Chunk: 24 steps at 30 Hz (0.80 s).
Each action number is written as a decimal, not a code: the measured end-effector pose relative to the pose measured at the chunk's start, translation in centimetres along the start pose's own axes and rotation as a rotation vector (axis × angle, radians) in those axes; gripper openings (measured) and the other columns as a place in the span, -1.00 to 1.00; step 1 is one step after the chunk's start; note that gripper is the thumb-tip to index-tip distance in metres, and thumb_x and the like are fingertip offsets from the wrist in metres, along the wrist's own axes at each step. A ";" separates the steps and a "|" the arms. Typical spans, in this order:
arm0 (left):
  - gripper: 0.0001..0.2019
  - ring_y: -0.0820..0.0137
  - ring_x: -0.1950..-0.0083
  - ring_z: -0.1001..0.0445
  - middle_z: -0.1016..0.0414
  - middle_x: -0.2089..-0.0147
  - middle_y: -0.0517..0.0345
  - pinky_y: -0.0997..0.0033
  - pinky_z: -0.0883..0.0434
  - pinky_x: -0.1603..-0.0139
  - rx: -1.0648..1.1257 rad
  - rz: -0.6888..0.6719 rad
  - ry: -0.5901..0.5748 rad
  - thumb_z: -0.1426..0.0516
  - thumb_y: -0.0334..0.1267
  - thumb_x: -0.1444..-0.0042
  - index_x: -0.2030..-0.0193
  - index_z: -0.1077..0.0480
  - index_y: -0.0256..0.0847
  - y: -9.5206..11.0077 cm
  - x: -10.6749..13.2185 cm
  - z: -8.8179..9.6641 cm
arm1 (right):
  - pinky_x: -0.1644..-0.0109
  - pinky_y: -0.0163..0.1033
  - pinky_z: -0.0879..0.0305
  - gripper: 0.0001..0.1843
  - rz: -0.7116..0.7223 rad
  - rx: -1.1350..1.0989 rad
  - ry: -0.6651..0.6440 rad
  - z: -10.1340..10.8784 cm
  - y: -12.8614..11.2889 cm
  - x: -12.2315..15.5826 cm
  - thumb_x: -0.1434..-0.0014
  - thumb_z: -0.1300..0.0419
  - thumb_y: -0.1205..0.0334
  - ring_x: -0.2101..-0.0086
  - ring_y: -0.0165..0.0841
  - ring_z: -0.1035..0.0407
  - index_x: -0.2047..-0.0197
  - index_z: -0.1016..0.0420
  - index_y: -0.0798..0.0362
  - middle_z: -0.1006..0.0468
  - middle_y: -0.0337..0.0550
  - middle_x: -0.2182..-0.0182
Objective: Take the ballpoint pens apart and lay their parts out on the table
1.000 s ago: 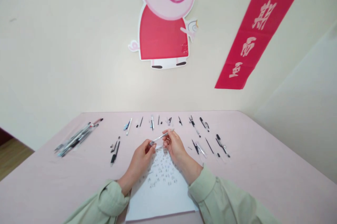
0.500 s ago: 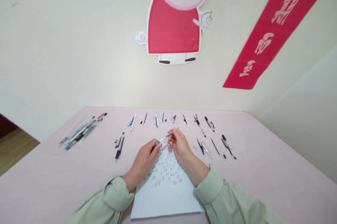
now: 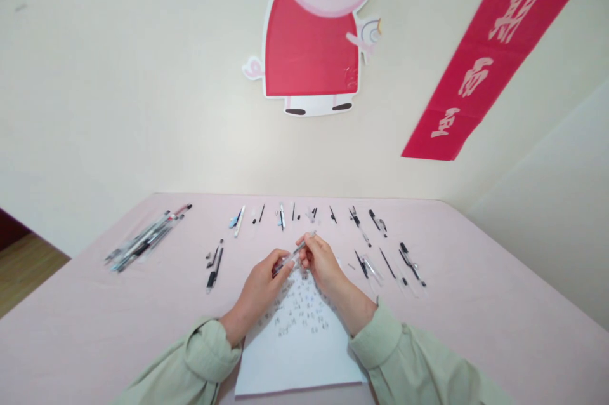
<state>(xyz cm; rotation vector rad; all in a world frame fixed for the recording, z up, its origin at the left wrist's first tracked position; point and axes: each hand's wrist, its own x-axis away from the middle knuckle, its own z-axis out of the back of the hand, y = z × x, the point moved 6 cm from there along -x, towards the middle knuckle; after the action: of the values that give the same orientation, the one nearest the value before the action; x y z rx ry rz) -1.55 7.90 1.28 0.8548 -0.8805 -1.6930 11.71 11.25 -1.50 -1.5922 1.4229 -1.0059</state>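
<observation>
A slim, partly clear pen (image 3: pixel 294 254) slants up to the right between my two hands, above the top of a sheet of paper (image 3: pixel 295 364) marked with handwriting. My left hand (image 3: pixel 264 279) is closed round its lower left end, thumb on top. Fingers of my right hand (image 3: pixel 322 263) pinch the upper right end. The pen's tip is too small to make out. Just beyond my hands lie pen parts, among them a dark refill (image 3: pixel 333 214) and a clear piece with a black part (image 3: pixel 312 214).
On the pink tabletop (image 3: pixel 143 329), a bundle of pens (image 3: pixel 148 241) lies at the left. Sets of pen parts spread along the back, with a black set (image 3: pixel 216 266) at left and clear barrels (image 3: pixel 373 270) at right. The wall (image 3: pixel 190 138) rises behind.
My right hand has shifted slightly left, toward my left hand. Less of the pen shows between them. The view has also moved a little.
</observation>
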 end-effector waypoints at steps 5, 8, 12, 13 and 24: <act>-0.73 0.42 0.44 -0.26 -0.34 0.46 0.26 0.46 -0.19 0.39 0.066 -0.019 -0.047 0.04 -0.08 -0.21 0.26 -0.37 -0.20 0.2 -0.1 -0.3 | 0.61 -0.46 -0.05 -0.62 0.012 0.199 -0.099 -1.1 -0.3 0.5 -0.07 -0.21 -0.08 0.66 -0.57 -0.16 0.37 -0.50 0.13 -0.35 -0.30 0.64; -0.75 0.43 0.46 -0.25 -0.27 0.52 0.29 0.46 -0.18 0.40 0.064 -0.009 -0.037 0.05 -0.11 -0.21 0.34 -0.32 -0.19 0.0 -0.1 -0.4 | 0.65 -0.45 -0.02 -0.64 0.027 0.129 -0.050 -0.8 -0.5 0.5 -0.10 -0.18 -0.08 0.67 -0.56 -0.13 0.28 -0.50 0.08 -0.34 -0.33 0.60; -0.78 0.42 0.48 -0.24 -0.25 0.54 0.31 0.45 -0.17 0.41 0.042 0.017 -0.020 0.05 -0.11 -0.20 0.38 -0.25 -0.16 -0.4 -0.1 -0.4 | 0.64 -0.45 0.00 -0.67 0.079 0.067 0.011 0.0 -0.6 0.2 -0.11 -0.18 -0.05 0.66 -0.58 -0.10 0.33 -0.49 0.08 -0.32 -0.33 0.57; -0.79 0.42 0.47 -0.23 -0.24 0.54 0.32 0.45 -0.17 0.41 0.036 0.019 -0.019 0.04 -0.11 -0.19 0.38 -0.25 -0.16 -0.5 -0.1 -0.5 | 0.63 -0.45 -0.01 -0.67 0.087 0.070 0.014 0.0 -0.7 0.2 -0.11 -0.19 -0.04 0.65 -0.58 -0.10 0.34 -0.50 0.08 -0.32 -0.32 0.57; -0.69 0.42 0.54 -0.23 -0.21 0.63 0.33 0.44 -0.17 0.44 0.072 0.058 -0.025 0.07 -0.06 -0.19 0.44 -0.31 -0.17 0.0 -0.1 -0.3 | 0.59 -0.41 0.01 -0.67 0.119 0.084 0.045 -0.1 -1.1 0.4 -0.10 -0.18 -0.03 0.66 -0.55 -0.05 0.35 -0.51 0.09 -0.24 -0.37 0.67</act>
<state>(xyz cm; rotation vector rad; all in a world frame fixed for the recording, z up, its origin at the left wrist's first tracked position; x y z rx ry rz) -1.31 7.98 1.16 0.8494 -0.9793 -1.6331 12.13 11.00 -0.41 -1.4153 1.4684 -1.0234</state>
